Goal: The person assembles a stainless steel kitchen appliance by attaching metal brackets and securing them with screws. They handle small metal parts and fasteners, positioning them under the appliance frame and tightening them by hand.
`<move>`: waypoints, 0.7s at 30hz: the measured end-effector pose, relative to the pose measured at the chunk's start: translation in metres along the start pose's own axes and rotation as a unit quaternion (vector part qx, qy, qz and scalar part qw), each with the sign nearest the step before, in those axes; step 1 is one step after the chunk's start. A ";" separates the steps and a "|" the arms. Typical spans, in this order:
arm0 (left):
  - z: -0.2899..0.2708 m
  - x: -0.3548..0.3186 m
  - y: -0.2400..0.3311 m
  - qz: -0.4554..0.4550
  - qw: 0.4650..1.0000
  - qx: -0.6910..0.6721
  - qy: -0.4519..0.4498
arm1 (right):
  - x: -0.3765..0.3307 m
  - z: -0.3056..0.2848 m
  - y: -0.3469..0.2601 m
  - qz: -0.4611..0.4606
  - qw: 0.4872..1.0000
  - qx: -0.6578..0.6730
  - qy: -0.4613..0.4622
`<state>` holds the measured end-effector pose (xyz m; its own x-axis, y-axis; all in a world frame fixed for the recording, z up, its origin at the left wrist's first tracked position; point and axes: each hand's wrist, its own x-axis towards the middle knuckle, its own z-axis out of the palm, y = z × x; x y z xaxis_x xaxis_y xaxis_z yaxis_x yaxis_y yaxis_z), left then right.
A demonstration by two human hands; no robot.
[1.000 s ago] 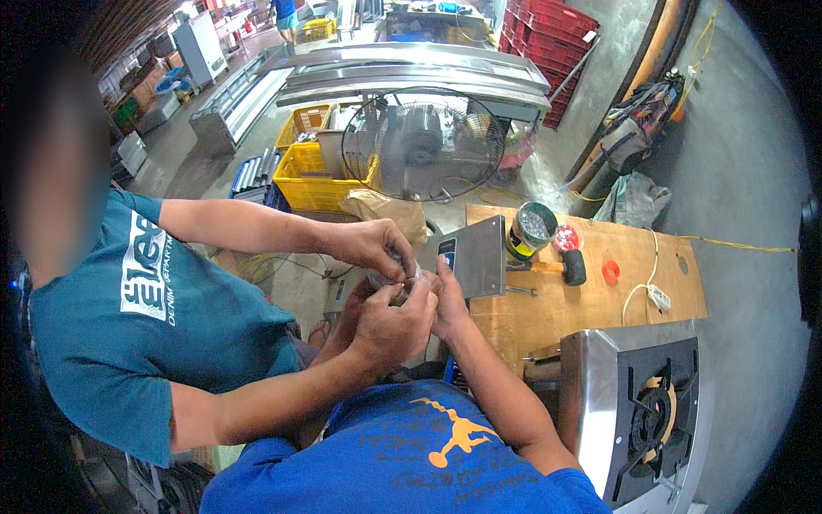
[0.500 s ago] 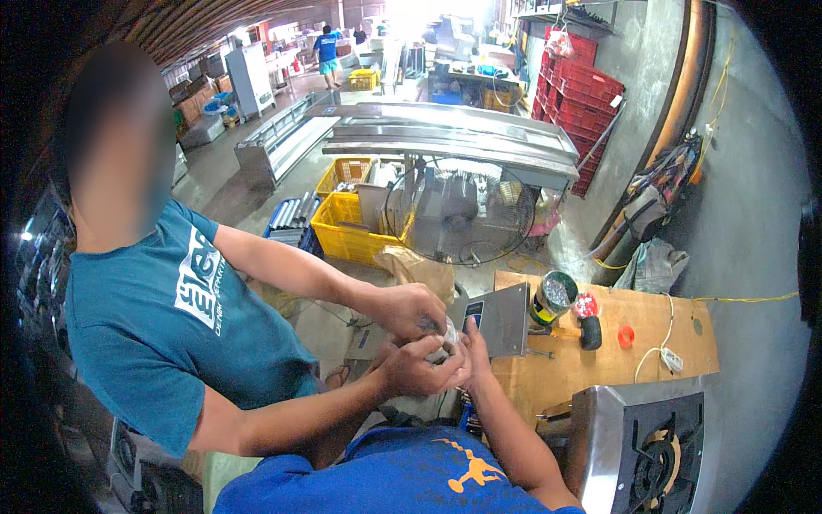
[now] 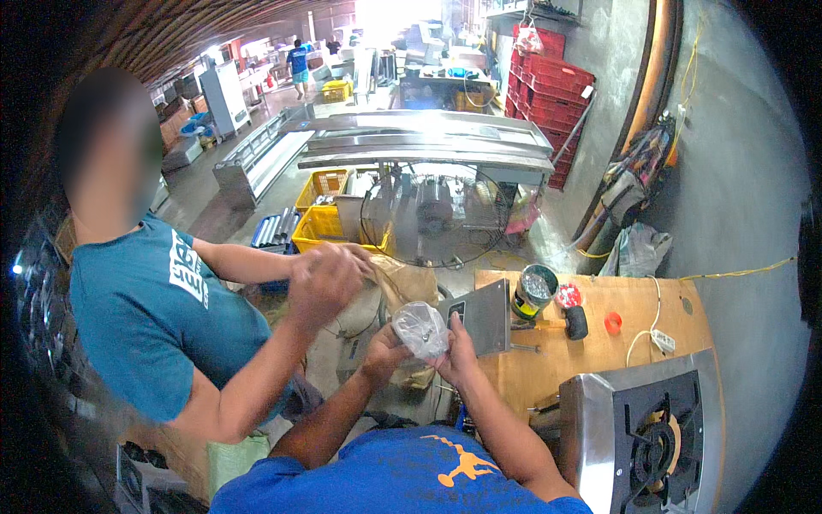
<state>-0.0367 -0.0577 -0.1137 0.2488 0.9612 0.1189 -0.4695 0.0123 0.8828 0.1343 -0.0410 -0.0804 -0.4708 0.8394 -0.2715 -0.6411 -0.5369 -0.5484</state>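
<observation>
Between my two hands a clear plastic bag [image 3: 417, 327] is held upright, its mouth spread wide. A few small metal pieces show inside; their kind is too small to tell. My left hand [image 3: 387, 353] is closed on the bag's left side. On the other side my right hand [image 3: 456, 353] grips the bag, its thumb pointing up beside a grey metal panel [image 3: 490, 319]. A co-worker's hand [image 3: 325, 283], smeared by motion, is raised to the left, apart from the bag.
On the wooden table [image 3: 531, 373] at right stand a can of small metal parts [image 3: 536, 289], a black-headed mallet [image 3: 575, 323], a red ring [image 3: 612, 323] and a steel gas stove [image 3: 599, 428]. Ahead are a large fan [image 3: 434, 214] and yellow crates [image 3: 330, 227]. A co-worker [image 3: 141, 308] stands close at left.
The co-worker's hands have drawn back from the bag, up and to the left. My left hand, earlier mostly hidden behind them, now shows on the bag, which is opened wider.
</observation>
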 end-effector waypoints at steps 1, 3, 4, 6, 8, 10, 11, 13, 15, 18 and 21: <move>-0.001 -0.001 -0.001 0.000 1.000 -0.003 0.003 | 0.001 0.000 -0.002 -0.011 1.000 -0.009 -0.006; -0.004 0.005 0.005 -0.032 0.999 0.006 0.023 | 0.007 0.002 -0.007 -0.025 0.999 -0.016 -0.012; -0.004 0.007 0.007 -0.022 0.999 -0.045 0.003 | 0.009 0.004 -0.008 -0.018 1.000 -0.017 0.014; -0.006 0.013 0.011 -0.026 0.999 -0.035 0.012 | 0.012 0.006 -0.011 -0.012 1.000 0.015 0.003; -0.010 0.019 0.013 -0.039 0.999 0.018 0.016 | 0.013 0.005 -0.012 0.001 1.000 0.021 0.017; -0.015 0.026 0.014 -0.040 0.994 0.095 0.033 | 0.013 0.001 -0.012 -0.012 1.000 0.016 0.017; -0.016 0.030 0.014 -0.064 0.986 0.143 0.048 | 0.013 -0.002 -0.012 -0.015 0.999 0.015 0.044; -0.010 0.045 0.015 -0.052 0.992 0.111 0.025 | 0.015 -0.013 -0.014 0.004 0.997 0.015 0.076; 0.005 0.059 0.018 -0.040 0.998 0.047 0.011 | 0.017 -0.025 -0.019 0.009 0.994 -0.039 0.103; 0.046 0.091 0.026 -0.013 0.999 0.016 -0.033 | 0.015 -0.044 -0.032 -0.020 0.994 -0.023 0.109; 0.087 0.137 0.036 -0.027 0.986 0.087 -0.143 | -0.004 -0.065 -0.053 -0.086 0.986 0.044 0.139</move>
<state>0.0542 0.0505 -0.0257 0.5097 0.8431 0.1713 -0.3037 -0.0100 0.9527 0.2097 -0.0109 -0.1019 -0.1734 0.9028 -0.3935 -0.7530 -0.3791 -0.5379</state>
